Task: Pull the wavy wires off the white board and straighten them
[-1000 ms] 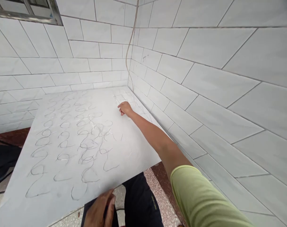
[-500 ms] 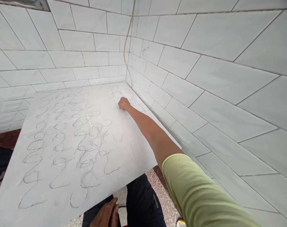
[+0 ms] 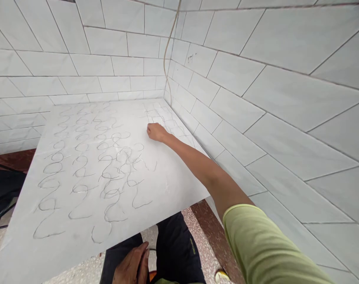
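Note:
My right hand (image 3: 156,131) reaches far out over a large white slab (image 3: 87,221) covered in looping grey pencil lines. Its fingers are curled into a closed grip and pressed on the slab near the far right corner; what they hold is too small to make out. My left hand (image 3: 132,266) rests low on my dark trouser leg (image 3: 176,248), below the slab's near edge, fingers lying flat and together.
White tiled walls (image 3: 270,98) enclose the slab at the back and right. A thin cord (image 3: 167,51) hangs down in the corner. Speckled floor (image 3: 197,225) shows below. A dark object (image 3: 3,193) lies at the left.
My right hand has shifted slightly across the slab near the far corner. My left hand has slipped lower, away from the slab's near edge. The camera view has swayed a little.

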A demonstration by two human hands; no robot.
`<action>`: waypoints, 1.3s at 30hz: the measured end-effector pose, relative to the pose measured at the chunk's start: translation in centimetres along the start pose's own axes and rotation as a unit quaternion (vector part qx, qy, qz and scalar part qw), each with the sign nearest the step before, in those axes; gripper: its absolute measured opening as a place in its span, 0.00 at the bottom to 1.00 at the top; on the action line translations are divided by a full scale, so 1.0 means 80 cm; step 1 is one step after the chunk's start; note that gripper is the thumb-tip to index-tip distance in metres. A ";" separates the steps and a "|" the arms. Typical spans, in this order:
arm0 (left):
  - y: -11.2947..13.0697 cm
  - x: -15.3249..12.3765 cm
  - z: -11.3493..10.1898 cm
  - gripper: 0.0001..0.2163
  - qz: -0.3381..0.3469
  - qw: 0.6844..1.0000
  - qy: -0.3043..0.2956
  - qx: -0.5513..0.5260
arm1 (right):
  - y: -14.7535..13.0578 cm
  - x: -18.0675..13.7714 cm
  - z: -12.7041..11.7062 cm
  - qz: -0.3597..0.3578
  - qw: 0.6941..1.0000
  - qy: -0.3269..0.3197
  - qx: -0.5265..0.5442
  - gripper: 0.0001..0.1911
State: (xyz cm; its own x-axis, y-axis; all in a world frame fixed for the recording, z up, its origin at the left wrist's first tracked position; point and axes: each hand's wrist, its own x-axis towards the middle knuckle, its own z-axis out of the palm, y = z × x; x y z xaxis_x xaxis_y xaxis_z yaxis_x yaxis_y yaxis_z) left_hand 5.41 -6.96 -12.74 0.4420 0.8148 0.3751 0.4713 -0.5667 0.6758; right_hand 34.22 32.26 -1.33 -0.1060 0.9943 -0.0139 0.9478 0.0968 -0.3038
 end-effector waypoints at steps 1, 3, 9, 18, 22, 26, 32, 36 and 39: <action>0.002 0.001 0.000 0.13 0.003 1.000 0.000 -0.001 | -0.008 -0.002 0.007 -0.029 0.999 -0.017 -0.008 0.09; 0.006 0.005 0.000 0.13 0.006 1.000 -0.006 -0.001 | -0.026 -0.003 0.020 -0.078 0.995 -0.052 -0.023 0.06; 0.020 0.013 -0.003 0.13 -0.017 1.000 -0.025 -0.002 | -0.056 0.002 0.043 -0.121 0.986 -0.096 -0.061 0.09; 0.025 -0.003 -0.001 0.12 -0.002 1.000 -0.027 0.002 | -0.023 -0.055 0.041 -0.149 0.987 -0.052 0.041 0.05; 0.028 -0.002 0.001 0.13 -0.001 0.999 -0.033 0.002 | -0.017 -0.092 0.040 -0.124 0.981 0.002 0.146 0.05; 0.032 0.000 0.005 0.13 -0.002 0.999 -0.049 0.015 | -0.020 -0.110 0.050 -0.071 0.957 0.046 0.279 0.07; 0.040 0.002 0.000 0.14 0.000 0.999 -0.037 0.012 | -0.036 -0.114 0.051 -0.018 0.902 0.090 0.422 0.08; 0.048 0.011 -0.040 0.13 -0.021 0.999 0.030 0.030 | -0.055 -0.145 0.037 -0.022 0.880 0.102 0.463 0.07; 0.065 0.038 -0.095 0.11 -0.164 0.973 0.156 0.030 | -0.074 -0.188 0.031 -0.052 0.862 0.106 0.494 0.06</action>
State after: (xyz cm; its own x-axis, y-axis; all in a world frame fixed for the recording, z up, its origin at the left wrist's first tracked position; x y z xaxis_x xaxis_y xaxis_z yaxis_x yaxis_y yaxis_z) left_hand 3.38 -6.49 -3.27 0.0102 0.9454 0.3259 0.5967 -0.2673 0.7566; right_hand 29.47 16.61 -1.68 -0.0191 0.9786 0.2050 0.2077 0.2044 -0.9566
